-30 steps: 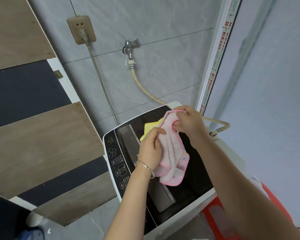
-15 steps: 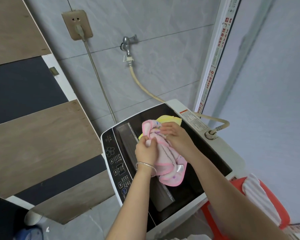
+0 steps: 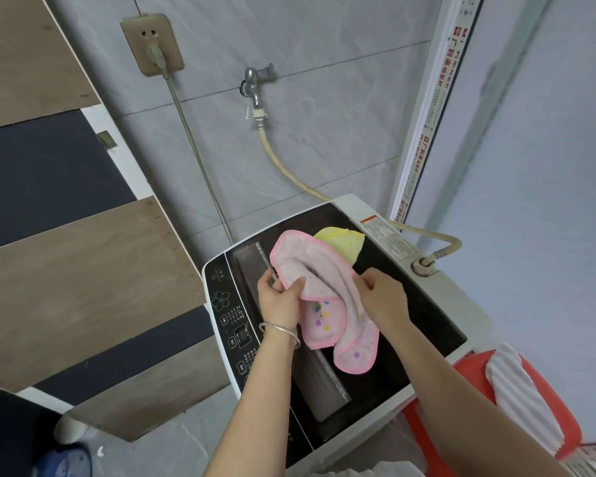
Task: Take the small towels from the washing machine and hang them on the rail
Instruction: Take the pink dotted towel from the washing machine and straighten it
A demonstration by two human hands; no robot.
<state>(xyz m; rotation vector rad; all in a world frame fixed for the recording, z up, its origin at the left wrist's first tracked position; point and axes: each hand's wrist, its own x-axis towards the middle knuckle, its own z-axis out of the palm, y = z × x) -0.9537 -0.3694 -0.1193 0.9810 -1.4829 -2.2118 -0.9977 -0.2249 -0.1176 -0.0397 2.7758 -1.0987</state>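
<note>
Over the dark-lidded white washing machine [image 3: 437, 297], left hand [image 3: 279, 299] and right hand [image 3: 382, 297] each pinch the small pink-edged terry towel [image 3: 327, 304], now spread wider than a moment ago; it looks ready for a rail, which is out of view.

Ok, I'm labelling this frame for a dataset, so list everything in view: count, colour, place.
pink towel: 1, pink with coloured dots, held over the washing machine
yellow towel: 1, yellow, behind the pink one, on the lid
washing machine: 1, white with black top, centre
tap: 1, metal, on the wall
hose: 1, beige, from tap to machine
socket: 1, beige, upper left wall, plug in it
stool: 1, red, lower right
striped cloth: 1, white and pink, on the stool
bracelet: 1, silver, left wrist
left hand: gripping the pink towel
right hand: gripping the pink towel
</note>
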